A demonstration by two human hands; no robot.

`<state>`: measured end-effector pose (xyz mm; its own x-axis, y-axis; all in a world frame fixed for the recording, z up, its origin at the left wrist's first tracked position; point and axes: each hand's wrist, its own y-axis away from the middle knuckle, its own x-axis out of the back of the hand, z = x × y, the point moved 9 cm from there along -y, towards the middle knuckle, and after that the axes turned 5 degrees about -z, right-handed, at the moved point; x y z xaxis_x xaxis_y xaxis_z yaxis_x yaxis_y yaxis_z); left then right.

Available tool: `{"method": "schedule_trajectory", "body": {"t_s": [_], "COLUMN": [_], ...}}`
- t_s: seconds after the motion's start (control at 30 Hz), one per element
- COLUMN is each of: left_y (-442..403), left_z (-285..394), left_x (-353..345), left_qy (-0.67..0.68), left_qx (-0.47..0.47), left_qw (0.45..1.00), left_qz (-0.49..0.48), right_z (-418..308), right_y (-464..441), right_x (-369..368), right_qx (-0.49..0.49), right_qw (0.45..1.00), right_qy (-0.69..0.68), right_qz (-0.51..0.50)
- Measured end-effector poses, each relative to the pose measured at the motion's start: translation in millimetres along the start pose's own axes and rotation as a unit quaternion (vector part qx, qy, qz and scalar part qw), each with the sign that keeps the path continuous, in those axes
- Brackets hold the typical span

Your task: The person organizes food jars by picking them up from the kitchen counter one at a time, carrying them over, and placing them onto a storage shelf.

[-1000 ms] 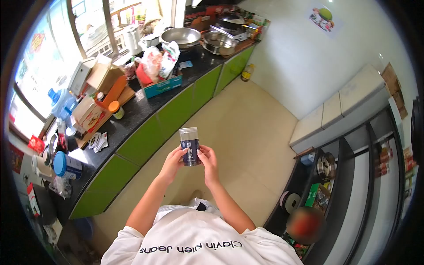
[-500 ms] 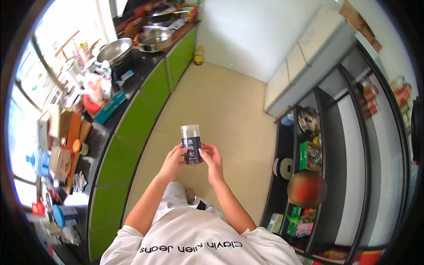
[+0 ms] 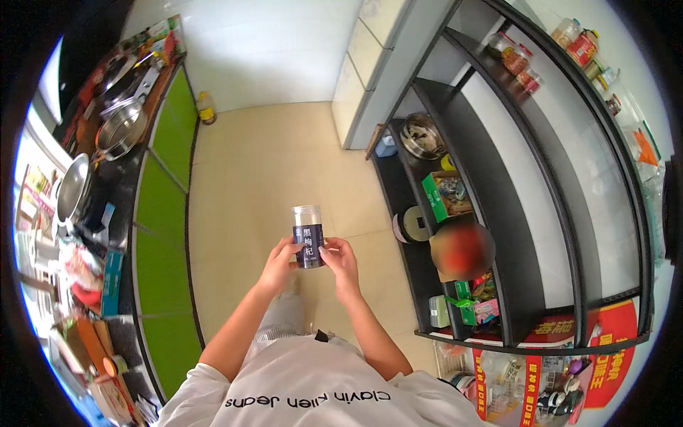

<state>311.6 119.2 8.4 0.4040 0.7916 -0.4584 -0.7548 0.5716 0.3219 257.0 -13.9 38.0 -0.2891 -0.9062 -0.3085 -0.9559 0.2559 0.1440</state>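
A clear plastic jar (image 3: 307, 238) with a dark blue label and white Chinese characters is held upright in front of my body. Dark contents show near its bottom, while the upper part looks see-through; its top is a pale, ridged rim or lid. My left hand (image 3: 280, 260) grips the jar from the left, thumb across the label. On the other side my right hand (image 3: 339, 260) closes around it, with the thumb on the label's lower right. The fingers behind the jar are hidden.
Black shelves (image 3: 491, 156) stand on the right, bearing a steel pot (image 3: 422, 136), a green box (image 3: 447, 196) and several jars. Along the left runs a green-fronted counter (image 3: 162, 235) with pans (image 3: 121, 132). An oil bottle (image 3: 205, 108) stands on the tiled floor (image 3: 263, 164).
My view has turned right, so the shelves show more fully and the counter has slid left. Both hands still hold the jar before my body.
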Motion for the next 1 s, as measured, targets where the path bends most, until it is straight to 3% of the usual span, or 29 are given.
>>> {"method": "schedule_trajectory", "body": {"t_s": [0.5, 0.7, 1.0], "left_y": [-182, -219, -294], "left_z": [76, 86, 80], "left_x": [-69, -132, -199], "left_qy": [-0.091, -0.082, -0.11], "left_qx": [0.063, 0.037, -0.003], "left_qw": [0.986, 0.979, 0.967], "left_qz": [-0.123, -0.185, -0.231], "right_z": [-60, -74, -118], "right_y": [-129, -128, -166], "right_x": [69, 116, 191], "right_qx": [0.083, 0.105, 0.14], "right_qw": [0.988, 0.971, 0.959], "right_qy": [-0.001, -0.006, 0.011], "right_qz": [0.127, 0.214, 0.245]}}
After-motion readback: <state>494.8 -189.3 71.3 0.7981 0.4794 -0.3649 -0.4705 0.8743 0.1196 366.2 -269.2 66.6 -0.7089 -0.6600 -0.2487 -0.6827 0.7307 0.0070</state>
